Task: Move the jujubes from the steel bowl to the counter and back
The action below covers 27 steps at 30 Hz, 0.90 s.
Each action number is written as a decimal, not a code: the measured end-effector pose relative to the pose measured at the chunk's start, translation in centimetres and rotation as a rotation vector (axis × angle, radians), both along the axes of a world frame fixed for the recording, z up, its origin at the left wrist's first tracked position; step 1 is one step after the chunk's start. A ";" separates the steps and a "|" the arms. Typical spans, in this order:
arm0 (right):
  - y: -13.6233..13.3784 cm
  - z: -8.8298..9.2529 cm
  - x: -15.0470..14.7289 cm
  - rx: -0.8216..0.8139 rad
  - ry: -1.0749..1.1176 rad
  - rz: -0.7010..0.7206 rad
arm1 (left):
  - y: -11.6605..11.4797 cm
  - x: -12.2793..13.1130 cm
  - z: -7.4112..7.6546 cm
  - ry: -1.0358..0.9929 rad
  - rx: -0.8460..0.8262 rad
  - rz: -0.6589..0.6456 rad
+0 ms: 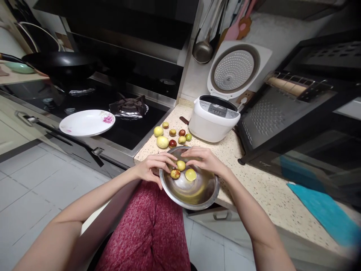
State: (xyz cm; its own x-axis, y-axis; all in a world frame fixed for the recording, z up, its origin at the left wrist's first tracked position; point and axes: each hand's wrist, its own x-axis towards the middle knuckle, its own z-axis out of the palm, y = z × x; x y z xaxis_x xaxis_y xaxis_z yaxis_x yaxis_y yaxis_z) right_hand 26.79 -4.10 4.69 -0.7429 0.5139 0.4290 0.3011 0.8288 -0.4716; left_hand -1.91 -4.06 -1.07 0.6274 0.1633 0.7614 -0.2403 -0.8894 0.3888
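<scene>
A shiny metal bowl [203, 195] sits over the counter's front edge, just above my lap. In it are a yellow-green jujube [181, 165], a brown-mottled jujube [175, 174] and a cut piece of lemon [191, 174]. My left hand [155, 165] grips the bowl's left rim, thumb outside and fingers reaching over the inside. Over the far side of the bowl, my right hand [201, 158] has its fingers and thumb apart, close to the yellow-green jujube. Behind the bowl lie a lemon [162, 142], another lemon [158, 131] and several jujubes [182, 133].
A white rice cooker [214, 120] stands lid up behind the fruit. To the right is a black oven [296, 128] with a blue cloth [321, 214] near it. Left, a flowered plate [84, 122] overhangs the stove's edge, and a wok [62, 62] sits further back.
</scene>
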 end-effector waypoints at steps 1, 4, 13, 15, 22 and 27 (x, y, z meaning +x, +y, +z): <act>0.0 0.1 0.0 0.028 0.037 -0.025 | 0.0 0.0 0.0 -0.011 0.001 0.000; 0.1 0.3 0.0 0.103 0.146 -0.135 | 0.1 0.1 -0.2 -0.031 0.001 0.003; 0.6 0.2 -0.2 0.143 0.332 -0.408 | 0.3 -0.1 -0.4 -0.060 0.007 0.024; 1.0 -0.2 -0.1 0.155 0.332 -0.445 | 0.3 -0.1 -0.6 -0.069 0.010 0.012; 3.3 -2.6 0.5 0.195 0.175 -0.449 | 0.0 0.1 -0.7 -0.138 0.013 -0.048; 3.7 -3.3 0.6 0.099 0.058 -0.350 | 0.0 0.1 -0.6 -0.144 0.013 -0.043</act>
State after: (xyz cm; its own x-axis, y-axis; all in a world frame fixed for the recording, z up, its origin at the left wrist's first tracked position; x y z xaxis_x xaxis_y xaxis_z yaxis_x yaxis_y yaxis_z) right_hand 27.35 -0.43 1.40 -0.5026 0.6866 0.5254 0.5499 0.7228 -0.4186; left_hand -1.81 -4.03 -1.71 0.5182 0.1283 0.8456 -0.3309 -0.8816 0.3365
